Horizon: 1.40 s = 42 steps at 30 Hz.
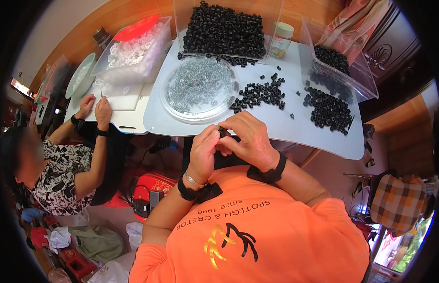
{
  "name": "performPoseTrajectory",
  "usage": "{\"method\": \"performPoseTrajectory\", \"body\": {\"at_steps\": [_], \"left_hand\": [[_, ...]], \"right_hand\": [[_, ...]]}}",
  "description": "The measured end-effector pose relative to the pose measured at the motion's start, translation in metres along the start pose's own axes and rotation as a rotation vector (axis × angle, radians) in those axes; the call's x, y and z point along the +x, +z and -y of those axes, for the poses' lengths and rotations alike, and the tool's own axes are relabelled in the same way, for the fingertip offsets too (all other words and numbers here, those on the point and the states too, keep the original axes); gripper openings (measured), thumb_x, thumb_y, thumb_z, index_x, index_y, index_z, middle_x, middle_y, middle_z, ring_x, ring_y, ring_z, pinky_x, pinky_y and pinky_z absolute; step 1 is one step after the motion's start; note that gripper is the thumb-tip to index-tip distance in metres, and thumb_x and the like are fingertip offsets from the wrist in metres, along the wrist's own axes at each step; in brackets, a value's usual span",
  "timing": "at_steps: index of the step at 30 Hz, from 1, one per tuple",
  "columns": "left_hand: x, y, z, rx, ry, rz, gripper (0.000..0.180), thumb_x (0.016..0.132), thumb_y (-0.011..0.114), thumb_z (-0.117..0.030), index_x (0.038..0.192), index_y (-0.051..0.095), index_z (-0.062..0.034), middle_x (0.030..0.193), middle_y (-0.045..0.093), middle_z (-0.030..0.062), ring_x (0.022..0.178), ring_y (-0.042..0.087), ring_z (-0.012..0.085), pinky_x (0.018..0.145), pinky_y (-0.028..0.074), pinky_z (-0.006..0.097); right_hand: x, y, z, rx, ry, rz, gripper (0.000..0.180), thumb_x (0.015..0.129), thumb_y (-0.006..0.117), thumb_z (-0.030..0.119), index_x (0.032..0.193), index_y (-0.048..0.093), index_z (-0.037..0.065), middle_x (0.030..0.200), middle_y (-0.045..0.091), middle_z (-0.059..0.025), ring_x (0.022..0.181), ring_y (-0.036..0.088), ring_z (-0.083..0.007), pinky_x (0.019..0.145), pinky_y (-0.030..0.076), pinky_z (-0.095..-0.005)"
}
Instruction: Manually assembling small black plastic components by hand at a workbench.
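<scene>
Just off the table's near edge, my left hand (pixel 204 152) and my right hand (pixel 250 141) meet in front of my chest. Between their fingertips is a small black cap-like ring (pixel 222 132), pinched from both sides; its finer detail is too small to make out. Beyond the hands, a round clear dish (pixel 199 89) holds many tiny transparent pieces. Loose black rings (pixel 261 94) of the same look lie in a heap right of the dish. A second heap of black pieces (pixel 328 109) sits farther right.
A clear bin of black pieces (pixel 224 30) stands at the back, a lidded jar (pixel 282 40) beside it. At right, another clear bin (pixel 366 85) is tilted. To the left, a co-worker's hands (pixel 102 111) work near a tub of white pieces (pixel 134 52) and a pale green bowl (pixel 81 74).
</scene>
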<state>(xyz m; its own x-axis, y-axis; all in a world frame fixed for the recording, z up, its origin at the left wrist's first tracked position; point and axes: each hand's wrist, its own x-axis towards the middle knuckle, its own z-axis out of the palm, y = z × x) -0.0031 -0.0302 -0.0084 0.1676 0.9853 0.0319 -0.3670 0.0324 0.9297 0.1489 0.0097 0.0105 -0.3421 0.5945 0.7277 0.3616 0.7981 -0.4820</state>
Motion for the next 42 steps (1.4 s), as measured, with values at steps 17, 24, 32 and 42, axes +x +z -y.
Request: {"method": "performPoseTrajectory", "body": {"at_steps": [17,24,32,42], "left_hand": [[0.002,-0.005,-0.003,0.007,-0.076,-0.006,0.035,0.098,0.036,-0.024,0.1,0.057,0.0046,0.079,0.062,0.0105,0.064,0.057,0.0152,0.062,0.046,0.025],[0.005,-0.009,0.001,-0.062,-0.094,0.063,0.03,0.098,0.039,-0.024,0.101,0.056,0.001,0.087,0.061,0.0067,0.07,0.058,0.0121,0.064,0.046,0.023],[0.002,-0.007,-0.002,0.001,-0.062,0.075,0.03,0.099,0.04,-0.025,0.108,0.053,0.0005,0.089,0.06,0.006,0.076,0.057,0.0115,0.068,0.045,0.023],[0.003,-0.001,-0.004,0.002,-0.106,0.029,0.034,0.099,0.038,-0.023,0.111,0.053,0.0052,0.088,0.059,0.0088,0.074,0.057,0.0142,0.066,0.045,0.024]], "right_hand": [[-0.001,0.002,-0.002,-0.032,0.005,0.064,0.025,0.071,0.073,0.01,0.093,0.063,0.004,0.08,0.063,-0.0096,0.074,0.06,-0.0275,0.063,0.049,-0.0352],[-0.003,0.0,-0.007,0.034,0.039,0.058,0.027,0.071,0.074,0.012,0.096,0.065,0.005,0.084,0.065,-0.0091,0.076,0.062,-0.0273,0.066,0.051,-0.034],[-0.003,0.0,-0.007,0.046,0.055,0.061,0.027,0.07,0.072,0.01,0.096,0.065,0.005,0.084,0.065,-0.0081,0.076,0.061,-0.0266,0.067,0.051,-0.0342],[-0.005,-0.002,-0.006,0.022,0.032,0.037,0.029,0.068,0.073,0.008,0.096,0.066,0.005,0.083,0.065,-0.0075,0.075,0.061,-0.0254,0.064,0.051,-0.0337]]}}
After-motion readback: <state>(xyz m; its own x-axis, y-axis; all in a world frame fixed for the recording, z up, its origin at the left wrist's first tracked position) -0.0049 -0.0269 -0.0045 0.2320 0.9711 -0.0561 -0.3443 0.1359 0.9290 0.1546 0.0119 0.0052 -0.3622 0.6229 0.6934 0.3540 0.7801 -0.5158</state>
